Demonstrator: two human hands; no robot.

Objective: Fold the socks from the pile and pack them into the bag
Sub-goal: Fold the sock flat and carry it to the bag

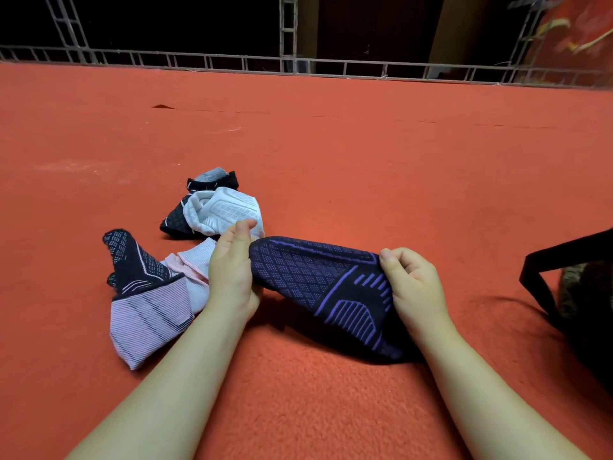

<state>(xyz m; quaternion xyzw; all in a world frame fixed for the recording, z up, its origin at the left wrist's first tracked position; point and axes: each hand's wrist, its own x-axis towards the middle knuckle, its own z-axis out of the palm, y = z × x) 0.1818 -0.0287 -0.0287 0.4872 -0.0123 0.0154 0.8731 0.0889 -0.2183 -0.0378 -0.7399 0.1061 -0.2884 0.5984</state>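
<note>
A black sock with purple grip pattern (318, 287) is held just above the red carpet between both hands. My left hand (232, 270) grips its toe end and my right hand (411, 283) pinches its heel side; the cuff end trails down onto the carpet. To the left lies a black and pink striped sock (146, 300). Behind it sits a small heap of a white sock (225, 210) and black socks (212, 180). The black bag (583, 330) stands at the right edge, its strap (544, 260) showing.
Red carpet (331, 144) covers the whole floor, wide and flat ahead. A grey metal truss frame (288, 61) runs along the far edge with darkness beyond. A red patterned cloth (577, 31) hangs at the top right.
</note>
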